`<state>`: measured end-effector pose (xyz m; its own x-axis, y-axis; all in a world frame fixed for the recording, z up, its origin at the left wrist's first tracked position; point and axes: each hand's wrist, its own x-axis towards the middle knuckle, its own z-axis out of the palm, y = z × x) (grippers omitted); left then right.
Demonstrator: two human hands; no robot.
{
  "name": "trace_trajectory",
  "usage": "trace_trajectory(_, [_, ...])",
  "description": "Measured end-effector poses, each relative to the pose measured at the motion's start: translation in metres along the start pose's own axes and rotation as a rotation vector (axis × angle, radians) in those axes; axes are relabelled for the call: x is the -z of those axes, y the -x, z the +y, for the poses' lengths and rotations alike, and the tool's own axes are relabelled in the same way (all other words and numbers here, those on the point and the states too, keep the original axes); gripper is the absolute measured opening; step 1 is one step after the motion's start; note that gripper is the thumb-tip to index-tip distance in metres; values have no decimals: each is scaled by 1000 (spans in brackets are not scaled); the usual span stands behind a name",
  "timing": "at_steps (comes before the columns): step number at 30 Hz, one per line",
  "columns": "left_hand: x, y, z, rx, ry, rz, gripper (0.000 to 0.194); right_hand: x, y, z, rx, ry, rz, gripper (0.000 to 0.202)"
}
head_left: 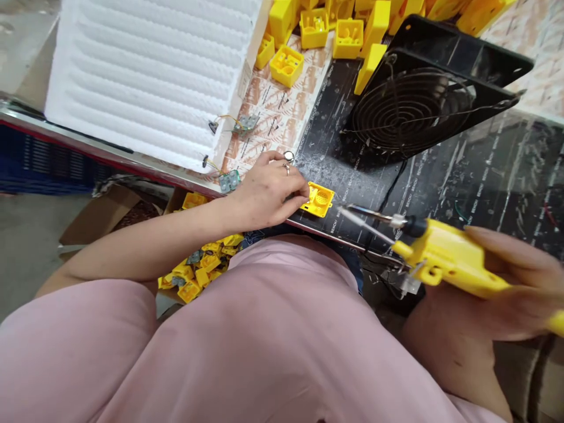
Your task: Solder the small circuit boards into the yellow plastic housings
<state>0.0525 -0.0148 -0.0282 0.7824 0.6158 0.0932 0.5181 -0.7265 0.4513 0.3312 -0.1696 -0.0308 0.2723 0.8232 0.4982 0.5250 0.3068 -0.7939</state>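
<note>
At near right, a yellow soldering tool [458,258] is gripped by the right hand [526,299]. On the black tabletop's [440,191] near edge, a yellow case [324,201] is held by the left hand [275,191]. Farther right, a fan [405,114] is seen.

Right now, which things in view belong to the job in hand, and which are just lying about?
In use:
yellow soldering tool, in the right hand
small yellow case, at the left hand

Seemingly just lying about:
black fan
white ridged foam slab
wired circuit boards
yellow cases at the back
</note>
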Motion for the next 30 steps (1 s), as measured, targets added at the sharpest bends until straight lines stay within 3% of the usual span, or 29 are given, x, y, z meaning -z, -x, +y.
trace_trajectory(2, [-1, -2, 1, -17, -93, -27, 28, -12, 5, 0, 45, 23, 44, 32])
trace_trajectory(6, [4, -4, 2, -102, -226, -108, 32, -17, 6, -4, 155, 71, -122, 54])
trace_trajectory(9, [9, -5, 2, -187, -322, -119, 33, -12, 0, -6, 140, 24, -163, 53])
trace_trajectory(11, [10, -6, 3, -211, -367, -104, 32, -11, -4, -5, 218, -25, -227, 53])
trace_trajectory(14, [9, -9, 5, -189, -372, -117, 33, -13, -5, -2, 310, -24, -336, 33])
trace_trajectory(17, [8, -12, 7, -149, -354, -138, 35, -17, -4, 0, 324, 42, -352, 6])
trace_trajectory(24, [8, -16, 7, -141, -337, -158, 34, -17, -6, -8, 326, 131, -423, 15])
trace_trajectory(27, [6, -16, 7, -121, -351, -166, 31, -15, -12, -18, 295, 154, -520, 7])
trace_trajectory(30, [4, -16, 8, -99, -350, -171, 28, -12, -20, -26, 319, 161, -554, 20])
